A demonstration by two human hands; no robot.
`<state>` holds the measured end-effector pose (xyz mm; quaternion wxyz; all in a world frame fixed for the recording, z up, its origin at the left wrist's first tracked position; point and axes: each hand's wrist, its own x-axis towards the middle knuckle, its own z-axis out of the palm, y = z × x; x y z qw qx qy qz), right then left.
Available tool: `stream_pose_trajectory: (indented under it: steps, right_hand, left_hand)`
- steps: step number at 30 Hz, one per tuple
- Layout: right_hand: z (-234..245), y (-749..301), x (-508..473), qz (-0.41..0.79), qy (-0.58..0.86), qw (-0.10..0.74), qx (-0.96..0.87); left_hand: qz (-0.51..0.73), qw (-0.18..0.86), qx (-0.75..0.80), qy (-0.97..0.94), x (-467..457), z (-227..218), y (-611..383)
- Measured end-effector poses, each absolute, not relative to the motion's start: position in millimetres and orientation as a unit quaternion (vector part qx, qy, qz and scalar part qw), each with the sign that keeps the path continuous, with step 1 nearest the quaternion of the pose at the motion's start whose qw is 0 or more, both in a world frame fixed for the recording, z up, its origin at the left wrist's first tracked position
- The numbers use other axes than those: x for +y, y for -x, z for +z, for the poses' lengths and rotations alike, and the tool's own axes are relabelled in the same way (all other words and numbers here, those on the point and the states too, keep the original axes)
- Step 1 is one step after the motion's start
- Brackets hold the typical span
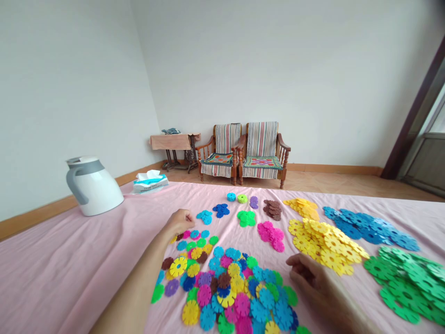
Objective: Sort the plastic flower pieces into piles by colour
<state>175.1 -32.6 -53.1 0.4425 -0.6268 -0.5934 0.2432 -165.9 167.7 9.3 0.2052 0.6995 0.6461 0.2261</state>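
While the left hand, its fingers bent together, is just left of the light-blue disc pile, the mixed disc pile lies between both arms, well back from the far edge of the pink cloth. The right hand has curled fingers and is just right of the mixed disc pile. Whether either hand holds a disc, I cannot tell.

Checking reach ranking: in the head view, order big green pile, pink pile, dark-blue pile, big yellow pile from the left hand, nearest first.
From the left hand:
1. dark-blue pile: just to its right
2. pink pile: farther right, near mid-table
3. big yellow pile: right of the pink
4. big green pile: far right, at the picture's edge
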Motion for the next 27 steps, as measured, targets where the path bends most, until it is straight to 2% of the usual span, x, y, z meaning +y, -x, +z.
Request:
stream_pose_trajectory:
  steps: [5,12,21,27]
  right_hand:
    - [-58,-179,-31,0.248,0.623,0.436,-0.6]
    - [-54,-177,-33,0.252,0.621,0.436,-0.601]
    - [-55,-177,-32,0.233,0.624,0.437,-0.605]
    - [-53,-177,-33,0.235,0.627,0.428,-0.607]
  left_hand:
    - [0.163,0.293,0.597,-0.729,159,14,168]
    - [0.185,0.33,0.583,-0.719,160,13,166]
    - [0.307,0.262,0.636,-0.658,179,-1,158]
    - [0.26,0.281,0.578,-0.721,168,10,155]
